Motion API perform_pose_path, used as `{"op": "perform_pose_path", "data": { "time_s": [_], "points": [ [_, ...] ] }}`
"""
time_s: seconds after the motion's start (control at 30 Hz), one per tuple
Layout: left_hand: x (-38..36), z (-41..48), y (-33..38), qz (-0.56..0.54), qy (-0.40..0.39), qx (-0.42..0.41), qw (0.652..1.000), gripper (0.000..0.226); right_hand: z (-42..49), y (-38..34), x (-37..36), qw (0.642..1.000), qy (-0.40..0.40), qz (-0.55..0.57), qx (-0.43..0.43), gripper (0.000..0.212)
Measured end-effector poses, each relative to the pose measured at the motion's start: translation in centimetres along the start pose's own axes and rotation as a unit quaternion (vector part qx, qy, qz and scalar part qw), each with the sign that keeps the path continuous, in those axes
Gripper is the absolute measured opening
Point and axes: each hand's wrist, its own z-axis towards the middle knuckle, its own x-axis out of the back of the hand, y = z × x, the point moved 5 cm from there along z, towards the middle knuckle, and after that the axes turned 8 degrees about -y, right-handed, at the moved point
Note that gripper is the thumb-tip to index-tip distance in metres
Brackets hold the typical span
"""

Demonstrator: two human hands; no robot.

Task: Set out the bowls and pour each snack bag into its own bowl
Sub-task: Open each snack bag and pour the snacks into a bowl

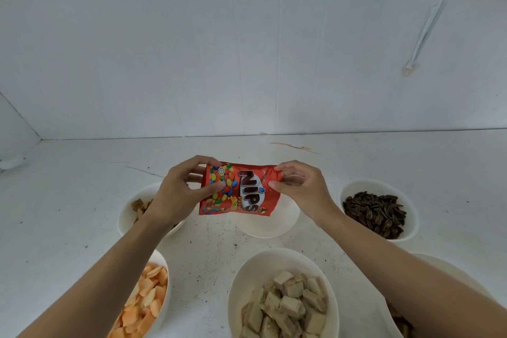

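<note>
A red Nips candy bag (240, 189) is held sideways in the air above a white bowl (274, 223) whose inside is mostly hidden by the bag. My left hand (182, 191) grips the bag's left end, thumb on its front. My right hand (297, 186) pinches the bag's right end between thumb and fingers. The bag looks sealed; nothing is falling from it.
Other white bowls stand around: one with dark sunflower seeds (377, 211) at right, one with brown pieces (134, 211) behind my left wrist, orange chips (148, 302) near left, wafer blocks (285, 307) near centre, another bowl (439, 269) under my right forearm. A white wall rises behind the counter.
</note>
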Motion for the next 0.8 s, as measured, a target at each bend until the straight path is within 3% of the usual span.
{"op": "perform_pose_path", "data": {
  "time_s": [0.27, 0.8],
  "points": [
    [0.6, 0.6, 1.3, 0.063, -0.014, -0.022, 0.998, 0.029, -0.2, 0.0, -0.3, 1.000, -0.014, 0.003, 0.002, 0.028],
    [1.0, 1.2, 1.5, 0.076, -0.027, -0.023, 0.996, 0.028, -0.4, 0.0, -0.7, 0.999, -0.008, -0.045, -0.012, 0.028]
  ]
}}
